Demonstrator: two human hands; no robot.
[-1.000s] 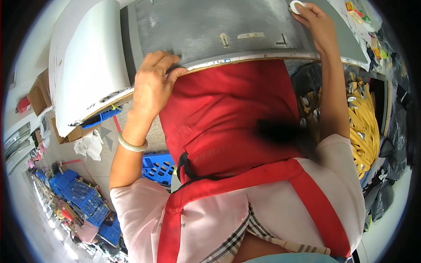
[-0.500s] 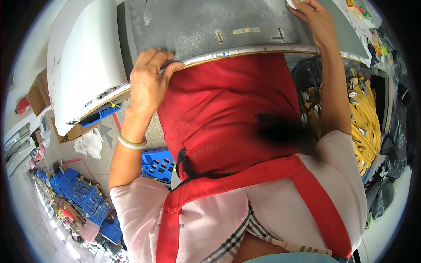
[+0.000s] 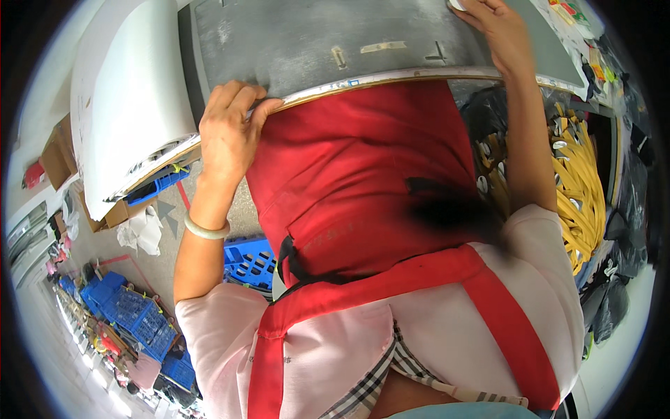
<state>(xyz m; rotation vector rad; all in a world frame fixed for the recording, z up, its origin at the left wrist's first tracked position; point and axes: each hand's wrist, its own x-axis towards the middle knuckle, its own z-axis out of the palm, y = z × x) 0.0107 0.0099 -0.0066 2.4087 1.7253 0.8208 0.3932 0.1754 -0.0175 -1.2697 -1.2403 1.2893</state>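
My left hand (image 3: 228, 133) grips the near edge of a work table, its fingers curled over the rim and its thumb lying along it. A dark grey, scuffed mat (image 3: 293, 42) covers the tabletop, with bits of tape and a black corner mark on it. At the far right of the mat, my right hand (image 3: 501, 31) pinches a small white thing (image 3: 457, 5). The picture's top edge cuts that thing off, so its kind cannot be told.
A curved white sheet (image 3: 132, 77) stands left of the mat. Yellow straps (image 3: 576, 188) hang in a bundle at right, near black plastic bags (image 3: 607, 307). Blue crates (image 3: 132, 311) and a cardboard box (image 3: 63, 153) are at left. Another blue crate (image 3: 250, 260) sits by my left arm.
The table and both hands appear slightly further left in the picture. Both hands keep their grips.
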